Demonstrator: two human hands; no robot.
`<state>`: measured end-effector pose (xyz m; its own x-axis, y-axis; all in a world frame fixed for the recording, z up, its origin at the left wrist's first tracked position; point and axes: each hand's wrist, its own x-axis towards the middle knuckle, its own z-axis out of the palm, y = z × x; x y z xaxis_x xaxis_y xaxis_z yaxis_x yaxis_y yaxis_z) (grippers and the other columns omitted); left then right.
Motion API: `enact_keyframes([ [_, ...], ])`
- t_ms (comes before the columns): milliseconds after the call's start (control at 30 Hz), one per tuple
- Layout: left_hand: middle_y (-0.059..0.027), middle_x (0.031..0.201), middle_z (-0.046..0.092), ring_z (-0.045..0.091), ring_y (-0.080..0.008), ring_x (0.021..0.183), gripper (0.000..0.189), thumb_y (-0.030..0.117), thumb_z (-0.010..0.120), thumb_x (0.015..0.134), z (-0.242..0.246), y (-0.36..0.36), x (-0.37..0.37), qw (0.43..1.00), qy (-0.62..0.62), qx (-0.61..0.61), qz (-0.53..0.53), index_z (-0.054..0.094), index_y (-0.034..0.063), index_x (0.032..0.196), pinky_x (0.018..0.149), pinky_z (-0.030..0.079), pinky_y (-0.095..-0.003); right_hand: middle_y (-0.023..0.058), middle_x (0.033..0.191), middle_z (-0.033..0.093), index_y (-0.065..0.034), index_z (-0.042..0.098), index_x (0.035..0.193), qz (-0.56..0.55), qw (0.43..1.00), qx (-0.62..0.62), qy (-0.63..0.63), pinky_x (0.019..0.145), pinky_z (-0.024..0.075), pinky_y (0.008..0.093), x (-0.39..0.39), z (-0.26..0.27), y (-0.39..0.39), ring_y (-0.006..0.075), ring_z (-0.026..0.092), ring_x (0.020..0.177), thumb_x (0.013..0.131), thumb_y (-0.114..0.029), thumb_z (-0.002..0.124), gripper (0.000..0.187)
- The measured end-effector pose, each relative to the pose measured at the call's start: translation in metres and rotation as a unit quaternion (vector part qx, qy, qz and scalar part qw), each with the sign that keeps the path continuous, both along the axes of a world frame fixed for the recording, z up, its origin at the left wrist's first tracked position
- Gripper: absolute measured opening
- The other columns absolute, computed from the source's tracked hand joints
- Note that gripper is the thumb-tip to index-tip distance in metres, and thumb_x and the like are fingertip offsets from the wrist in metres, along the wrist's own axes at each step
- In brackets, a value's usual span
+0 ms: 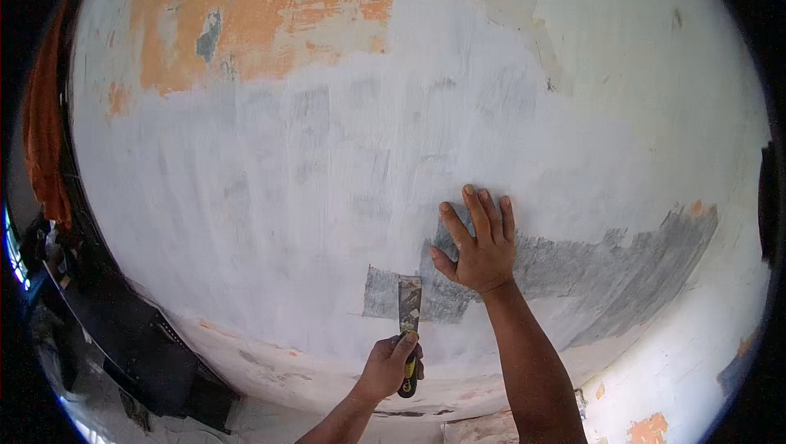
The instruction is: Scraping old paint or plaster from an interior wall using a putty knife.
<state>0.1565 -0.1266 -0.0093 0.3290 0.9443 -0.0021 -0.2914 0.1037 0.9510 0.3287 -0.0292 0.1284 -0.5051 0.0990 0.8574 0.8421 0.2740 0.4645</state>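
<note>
My left hand (390, 364) is closed around the black and yellow handle of a putty knife (410, 299). Its stained metal blade points up, in front of a grey patch (381, 293) on the white-coated wall (276, 186). Higher and to the right, my right hand (485, 241) is spread with its palm towards the wall and looks laid flat on it. A broad dark grey area (583, 272) of bare wall runs from beneath this hand to the right. Whether the blade touches the wall I cannot tell.
Peeling orange paint (245, 14) covers the upper left of the wall. An orange cloth (46, 118) hangs at the far left, above dark furniture (141, 333). Lower right, an adjoining white wall (663, 370) meets this one and bears an orange patch (648, 428).
</note>
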Motion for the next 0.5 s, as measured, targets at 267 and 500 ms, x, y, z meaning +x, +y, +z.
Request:
enact_keyframes([
  [267, -0.0046, 0.059, 0.053, 0.056, -0.0141, 0.049, 0.038, 0.032, 0.044, 0.098, 0.007, -0.001, 0.001, 1.000, -0.008, -0.004, 0.024, 0.053, 0.0013, 0.077, 0.048, 0.045, -0.0279, 0.0119, 0.144, 0.034, -0.0213, 0.046, 0.134, 0.009, 1.000, -0.005, 0.009, 0.109, 0.0218, 0.0537, 0.000, -0.002, 0.002, 0.0295, 0.035, 0.132, 0.084, -0.050, 0.053, 0.058],
  [500, -0.0056, 0.060, 0.054, 0.056, -0.0142, 0.050, 0.039, 0.032, 0.044, 0.098, 0.003, -0.004, -0.004, 0.999, -0.009, -0.013, 0.034, 0.054, 0.0014, 0.076, 0.048, 0.044, -0.0283, 0.0121, 0.144, 0.035, -0.0215, 0.045, 0.135, 0.004, 1.000, -0.010, 0.004, 0.109, 0.0228, 0.0539, 0.000, -0.003, 0.001, 0.0291, 0.035, 0.132, 0.085, -0.051, 0.050, 0.058],
])
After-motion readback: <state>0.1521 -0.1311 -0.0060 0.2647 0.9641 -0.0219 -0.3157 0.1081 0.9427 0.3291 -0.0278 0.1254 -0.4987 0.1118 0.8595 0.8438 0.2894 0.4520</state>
